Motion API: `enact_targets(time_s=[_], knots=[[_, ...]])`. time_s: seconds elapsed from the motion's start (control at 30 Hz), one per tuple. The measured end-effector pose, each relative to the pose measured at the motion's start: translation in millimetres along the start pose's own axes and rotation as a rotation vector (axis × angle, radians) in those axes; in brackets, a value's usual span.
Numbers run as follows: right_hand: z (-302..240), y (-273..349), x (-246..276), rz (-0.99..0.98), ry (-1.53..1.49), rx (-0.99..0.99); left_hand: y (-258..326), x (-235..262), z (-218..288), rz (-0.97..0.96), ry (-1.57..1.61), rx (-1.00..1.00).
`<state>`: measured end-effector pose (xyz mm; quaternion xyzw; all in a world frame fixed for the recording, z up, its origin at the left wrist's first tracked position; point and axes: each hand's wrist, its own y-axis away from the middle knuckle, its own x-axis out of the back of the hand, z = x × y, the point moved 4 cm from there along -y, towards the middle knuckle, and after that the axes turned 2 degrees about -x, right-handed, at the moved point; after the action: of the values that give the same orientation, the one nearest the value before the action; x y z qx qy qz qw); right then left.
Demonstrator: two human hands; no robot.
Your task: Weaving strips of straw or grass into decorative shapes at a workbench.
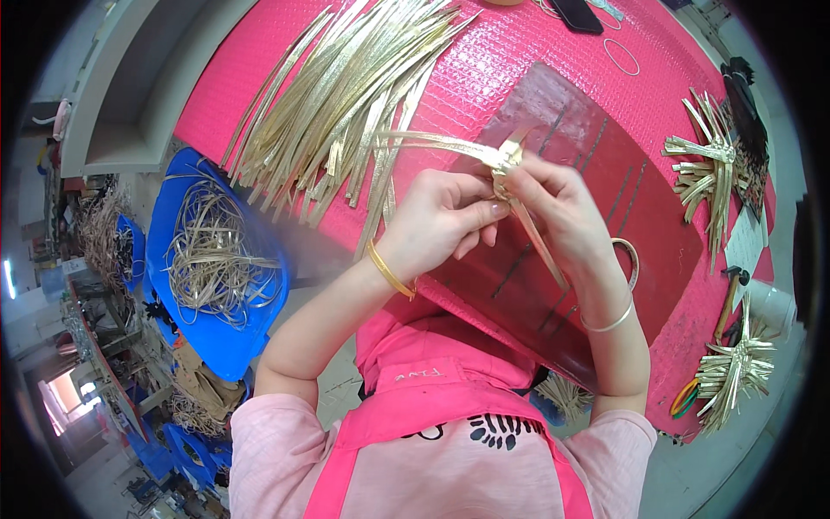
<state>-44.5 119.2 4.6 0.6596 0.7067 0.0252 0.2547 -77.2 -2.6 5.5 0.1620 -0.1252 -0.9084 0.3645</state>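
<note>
Between my hands, above a dark red mat, is a small woven knot of gold strips. Loose strip ends stick out of it to the left and hang down past my right palm. My left hand pinches its lower side between thumb and fingers. From the right, my right hand grips the same knot, fingers closed around it. The fingers hide part of the weave. A large pile of flat gold strips lies on the pink table covering, beyond my left hand.
Woven gold strip bundles lie along the table's right side, with a hammer and a tape roll near them. A black phone is at the far edge. Left of the table, a blue bin holds tangled strips.
</note>
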Motion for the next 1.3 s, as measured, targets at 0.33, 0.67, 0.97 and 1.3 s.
enact_targets(time_s=[0.33, 0.67, 0.97, 1.3], knots=[[-1, -12, 7, 0.177, 0.040, 0.077, -6, 5, 5, 0.158, 0.037, -0.062], [2, 5, 9, 0.095, 0.219, 0.096, -7, 1, -6, 0.136, 0.205, -0.079], [21, 107, 64, 0.466, 1.641, -0.183, -9, -15, -18, -0.015, 0.269, 0.037], [30, 102, 71, 0.376, -0.759, 0.373, 1, -50, -26, -0.328, 0.325, 0.221]])
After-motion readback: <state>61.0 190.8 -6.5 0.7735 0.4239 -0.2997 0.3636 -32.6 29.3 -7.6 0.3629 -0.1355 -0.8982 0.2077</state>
